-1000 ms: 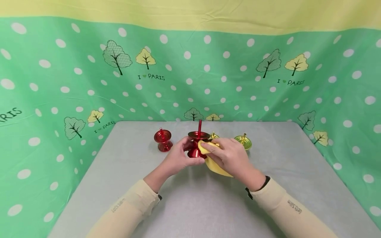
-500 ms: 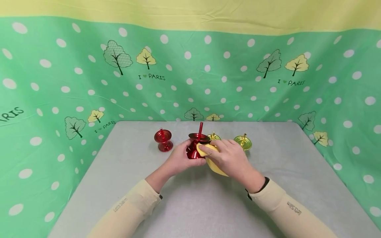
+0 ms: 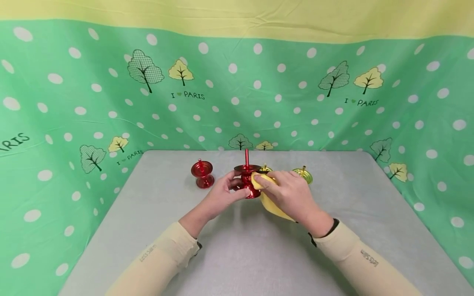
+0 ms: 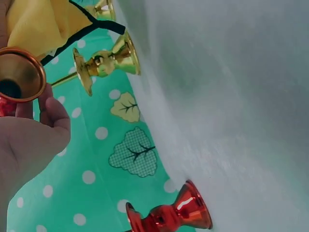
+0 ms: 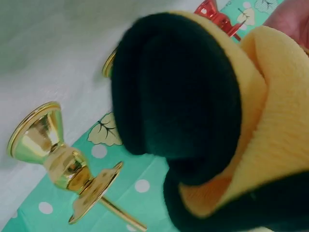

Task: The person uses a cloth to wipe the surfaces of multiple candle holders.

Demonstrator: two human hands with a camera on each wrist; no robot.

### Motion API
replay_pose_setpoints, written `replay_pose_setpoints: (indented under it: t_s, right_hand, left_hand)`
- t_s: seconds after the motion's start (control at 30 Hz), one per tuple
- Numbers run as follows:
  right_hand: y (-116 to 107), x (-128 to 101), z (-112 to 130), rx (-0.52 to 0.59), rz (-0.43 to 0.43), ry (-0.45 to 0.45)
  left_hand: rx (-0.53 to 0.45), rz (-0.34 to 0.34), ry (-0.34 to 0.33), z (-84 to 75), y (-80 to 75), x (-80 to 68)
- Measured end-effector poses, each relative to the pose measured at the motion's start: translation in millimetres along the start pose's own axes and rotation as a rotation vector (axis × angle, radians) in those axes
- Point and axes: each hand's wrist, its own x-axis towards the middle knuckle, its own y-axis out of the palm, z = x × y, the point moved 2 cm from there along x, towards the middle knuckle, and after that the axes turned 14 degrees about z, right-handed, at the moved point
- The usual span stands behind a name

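Observation:
A red metal candle holder [image 3: 247, 180] with a tall spike is held just above the grey table [image 3: 237, 255] in the head view. My left hand [image 3: 222, 195] grips its stem and base from the left; the hollow base [image 4: 19, 75] shows in the left wrist view. My right hand [image 3: 286, 193] pinches a yellow cloth [image 3: 268, 197] and presses it against the holder's right side. In the right wrist view the yellow cloth [image 5: 270, 125] with its dark edge fills most of the picture.
A second red holder [image 3: 202, 174] stands at the left, also seen as the red holder [image 4: 169, 215]. Two gold holders stand behind my hands: gold holder [image 3: 303, 174] and gold holder [image 3: 264, 168], close up as the gold holder [image 5: 63, 164]. Green dotted fabric walls [image 3: 74, 102] enclose the table.
The red holder was tilted half a second ago and now stands upright. My right hand with the cloth has shifted slightly right and up along its side.

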Motion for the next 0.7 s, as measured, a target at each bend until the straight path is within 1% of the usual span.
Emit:
replay_pose_setpoints:
  t_s: [0.1, 0.17, 0.23, 0.3, 0.33, 0.47, 0.53, 0.7]
  right_hand:
    - [-1, -1, 0, 0.01, -0.022, -0.01]
    - [-1, 1, 3, 0.025, -0.044, -0.049]
    - [-2, 3, 7, 0.032, -0.059, -0.092]
    - [-1, 6, 10, 0.03, -0.059, -0.108]
    - [-1, 7, 11, 0.024, -0.055, -0.106]
    - [-1, 6, 10, 0.017, -0.032, -0.07]
    - [-1, 5, 9, 0.029, -0.023, -0.076]
    - [0, 3, 8, 0.067, -0.001, -0.131]
  left_hand:
    - [0.009, -0.046, 0.009, 0.0, -0.3, 0.3]
    - [0.051, -0.063, 0.028, -1.2, 0.2, 0.9]
    - [0.087, -0.061, 0.048, -2.7, 1.3, 1.5]
    - [0.102, -0.05, 0.054, -4.4, 1.8, 1.5]
    - [0.093, -0.044, 0.053, -5.1, 1.7, 1.2]
    - [-0.031, -0.007, 0.012, -4.3, -1.7, -1.7]
    - [-0.081, -0.002, -0.011, -3.3, -4.3, -2.4]
    - [-0.095, -0.016, -0.05, -0.2, -10.6, 0.3]
